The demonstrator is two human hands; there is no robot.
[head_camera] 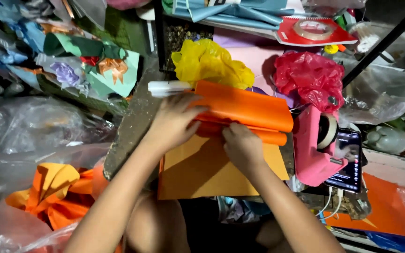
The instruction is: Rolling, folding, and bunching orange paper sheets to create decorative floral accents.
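Observation:
An orange paper sheet (212, 171) lies on the small work surface, its far part folded and rolled back over itself into a thick band (249, 110). My left hand (172, 122) presses on the left end of that fold, fingers spread over it. My right hand (242, 147) pinches the fold near its middle, thumb and fingers on the orange edge. Both forearms reach in from the bottom of the view.
A pink tape dispenser (315, 150) stands right of the sheet, with a phone (350, 161) on a cable beside it. Yellow (209, 63) and red (310, 77) crumpled plastic lie behind. A white marker (167, 87) lies at the sheet's far left. Plastic bags and orange paper bows (55, 192) fill the left.

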